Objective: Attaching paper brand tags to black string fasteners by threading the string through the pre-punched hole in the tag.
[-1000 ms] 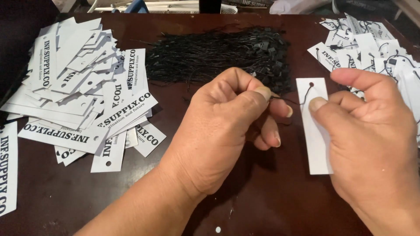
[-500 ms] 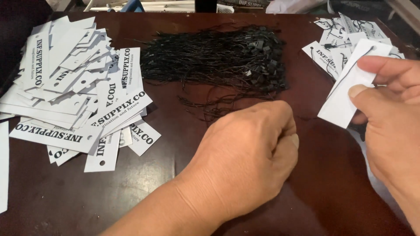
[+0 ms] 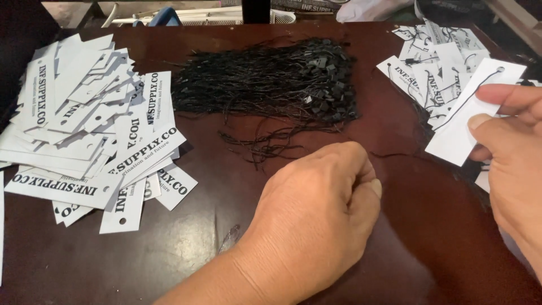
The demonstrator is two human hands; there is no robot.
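Note:
My right hand (image 3: 515,164) pinches a blank white paper tag (image 3: 468,116) between thumb and fingers at the right edge. A thin black string (image 3: 395,155) passes through the tag's hole, runs down its face and leads left to my left hand (image 3: 316,220). That hand rests mid-table, curled into a fist on the string's end. Just beyond the left hand lies a thick bundle of black strings (image 3: 271,85) with small plastic locks.
A spread heap of white printed tags (image 3: 84,130) covers the left side of the dark brown table (image 3: 197,243). A second heap of tags with strings (image 3: 435,62) lies at the back right, behind my right hand. White crates stand past the table's far edge.
My hands have drawn apart: the right hand carried the tag right and away, while the left hand closed into a fist and pulled the string through.

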